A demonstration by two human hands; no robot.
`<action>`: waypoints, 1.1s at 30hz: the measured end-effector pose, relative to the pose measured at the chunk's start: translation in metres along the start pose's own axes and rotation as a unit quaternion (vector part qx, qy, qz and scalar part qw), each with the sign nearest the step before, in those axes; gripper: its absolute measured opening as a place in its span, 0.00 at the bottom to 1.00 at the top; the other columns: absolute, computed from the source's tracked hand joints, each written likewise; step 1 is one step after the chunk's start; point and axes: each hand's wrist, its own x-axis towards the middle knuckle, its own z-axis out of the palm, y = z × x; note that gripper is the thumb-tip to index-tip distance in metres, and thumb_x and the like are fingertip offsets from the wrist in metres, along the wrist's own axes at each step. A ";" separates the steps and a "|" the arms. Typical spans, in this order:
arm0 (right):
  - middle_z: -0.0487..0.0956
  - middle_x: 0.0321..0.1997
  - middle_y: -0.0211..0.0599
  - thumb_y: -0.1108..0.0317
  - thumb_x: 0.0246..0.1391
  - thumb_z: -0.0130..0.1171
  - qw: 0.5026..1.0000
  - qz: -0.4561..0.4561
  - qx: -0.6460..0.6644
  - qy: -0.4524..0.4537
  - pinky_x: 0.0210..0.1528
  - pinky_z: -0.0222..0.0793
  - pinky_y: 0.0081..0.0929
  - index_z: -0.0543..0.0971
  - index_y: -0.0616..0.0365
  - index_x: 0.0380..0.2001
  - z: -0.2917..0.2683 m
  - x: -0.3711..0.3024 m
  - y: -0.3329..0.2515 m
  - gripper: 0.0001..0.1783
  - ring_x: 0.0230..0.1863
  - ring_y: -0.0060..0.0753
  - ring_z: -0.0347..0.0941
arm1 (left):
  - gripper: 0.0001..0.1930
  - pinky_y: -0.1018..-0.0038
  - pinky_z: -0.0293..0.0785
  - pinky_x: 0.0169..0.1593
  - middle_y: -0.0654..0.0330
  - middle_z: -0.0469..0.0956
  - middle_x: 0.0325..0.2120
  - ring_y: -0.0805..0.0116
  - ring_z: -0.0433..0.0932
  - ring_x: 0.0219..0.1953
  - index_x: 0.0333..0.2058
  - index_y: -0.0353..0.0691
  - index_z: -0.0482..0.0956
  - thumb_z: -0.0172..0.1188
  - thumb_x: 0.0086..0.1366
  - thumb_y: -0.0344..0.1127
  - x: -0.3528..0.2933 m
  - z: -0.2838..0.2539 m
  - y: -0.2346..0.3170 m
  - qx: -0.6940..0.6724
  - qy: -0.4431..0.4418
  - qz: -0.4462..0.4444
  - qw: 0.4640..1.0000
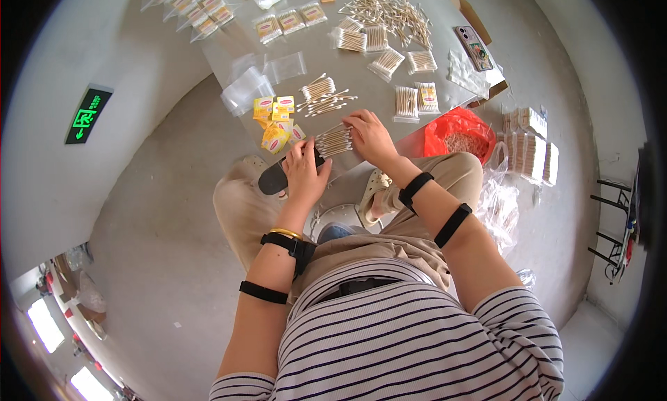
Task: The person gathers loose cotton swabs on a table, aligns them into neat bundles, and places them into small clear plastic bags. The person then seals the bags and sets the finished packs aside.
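Between my hands, at the near edge of the grey table [324,50], a row of cotton swabs [336,141] lies side by side. My left hand [303,170] has its curled fingers at the left end of the row, above a dark rounded object [273,181] whose kind I cannot tell. The fingers of my right hand [373,138] press against the right end. Just beyond, loose cotton swabs [321,95] sit in a small heap. Yellow and white printed cards [276,123] are spread left of them.
Filled swab packs [388,63] stand right of centre, before a large swab pile [389,12]. Clear bags [253,81] lie at left. A phone [474,48] rests near the right edge. Beside the table are a red bag [460,131] and stacked white bundles [528,151].
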 end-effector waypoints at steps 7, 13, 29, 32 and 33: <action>0.53 0.81 0.53 0.48 0.64 0.61 0.987 -0.057 -0.137 -0.065 0.84 0.39 0.44 0.54 0.67 0.76 0.001 -0.027 -0.005 0.49 0.83 0.50 0.45 | 0.46 0.43 0.40 0.77 0.46 0.51 0.76 0.45 0.44 0.79 0.74 0.27 0.52 0.54 0.72 0.59 -0.003 0.010 0.000 0.141 0.019 0.051 0.989; 0.49 0.83 0.54 0.44 0.64 0.59 0.981 -0.065 -0.171 -0.068 0.85 0.35 0.44 0.51 0.68 0.77 0.019 -0.030 0.001 0.52 0.84 0.50 0.40 | 0.47 0.42 0.31 0.79 0.48 0.45 0.79 0.50 0.38 0.81 0.75 0.28 0.48 0.45 0.75 0.64 -0.003 0.020 0.002 0.164 -0.006 0.041 0.986; 0.48 0.84 0.52 0.42 0.61 0.60 0.979 -0.064 -0.178 -0.072 0.85 0.34 0.45 0.50 0.66 0.77 0.030 -0.027 -0.006 0.55 0.85 0.48 0.39 | 0.47 0.43 0.27 0.78 0.49 0.41 0.80 0.52 0.35 0.82 0.77 0.32 0.44 0.37 0.76 0.67 0.003 0.027 0.000 0.147 -0.013 0.031 0.989; 0.47 0.84 0.52 0.42 0.61 0.59 0.978 -0.057 -0.184 -0.086 0.85 0.34 0.45 0.49 0.66 0.78 0.023 -0.024 -0.011 0.55 0.85 0.48 0.39 | 0.48 0.43 0.27 0.78 0.49 0.42 0.80 0.52 0.35 0.82 0.77 0.31 0.44 0.37 0.76 0.67 0.000 0.026 -0.005 0.135 -0.006 0.025 0.990; 0.47 0.84 0.52 0.41 0.61 0.59 0.977 -0.059 -0.188 -0.086 0.85 0.34 0.45 0.49 0.66 0.78 0.023 -0.024 -0.009 0.55 0.85 0.48 0.39 | 0.47 0.42 0.27 0.78 0.49 0.42 0.80 0.51 0.35 0.82 0.77 0.31 0.44 0.37 0.76 0.67 0.001 0.026 -0.005 0.133 -0.004 0.027 0.991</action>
